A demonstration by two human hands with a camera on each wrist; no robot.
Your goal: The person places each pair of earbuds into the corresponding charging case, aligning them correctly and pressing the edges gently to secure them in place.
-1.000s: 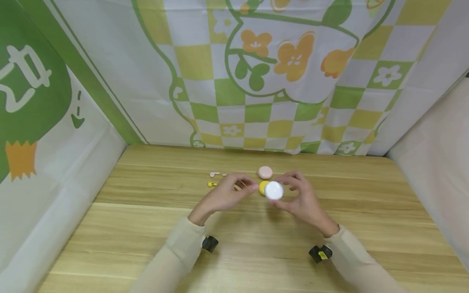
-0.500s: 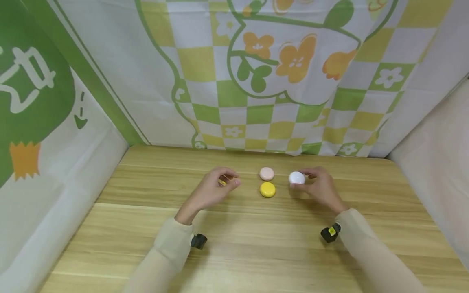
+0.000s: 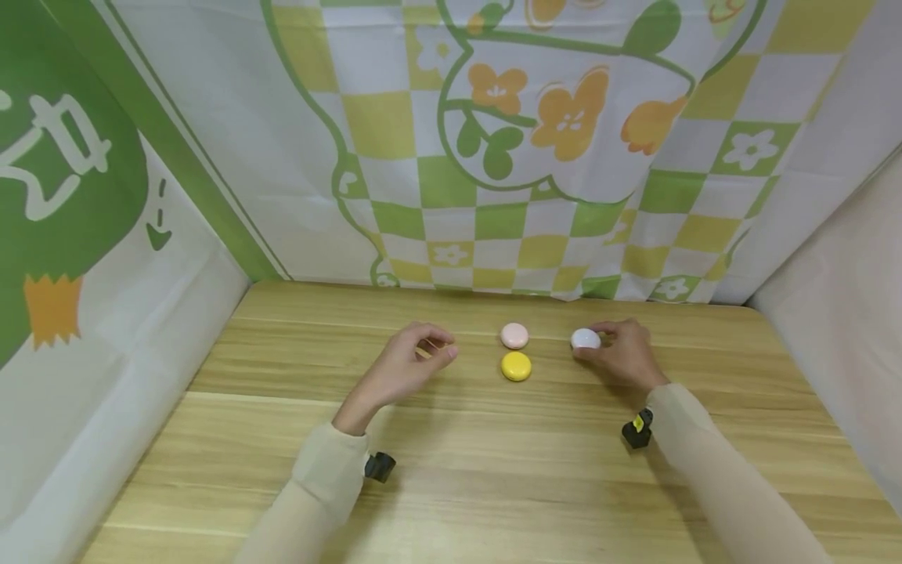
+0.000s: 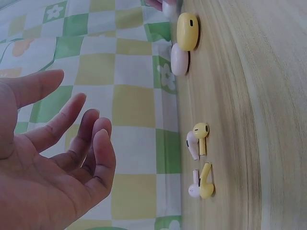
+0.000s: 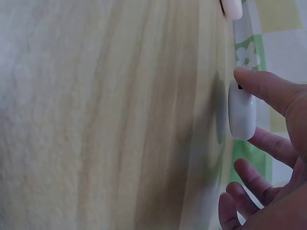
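Note:
My right hand (image 3: 629,356) pinches a round white earbud case (image 3: 586,339) between thumb and fingers. In the right wrist view a gap shows between the white case (image 5: 242,112) and its shadow, so it hovers just over the table. To its left lie a pink earbud case (image 3: 514,335) and, nearer to me, a yellow earbud case (image 3: 517,366). Further left my left hand (image 3: 402,372) hovers, loosely curved and holding nothing. It hides the earbuds from the head view; the left wrist view shows two yellow earbuds (image 4: 206,187) and two pink earbuds (image 4: 193,143) on the table.
The wooden table (image 3: 493,478) ends at a checkered cloth backdrop (image 3: 451,188). White-and-green cloth (image 3: 197,235) stands along the left side, pale cloth (image 3: 846,274) along the right. Black wrist cameras (image 3: 637,429) sit on both wrists.
From in front of the yellow case, the right hand has carried the white case rightward and slightly away from me. The left hand has drawn back to the left, over the earbuds.

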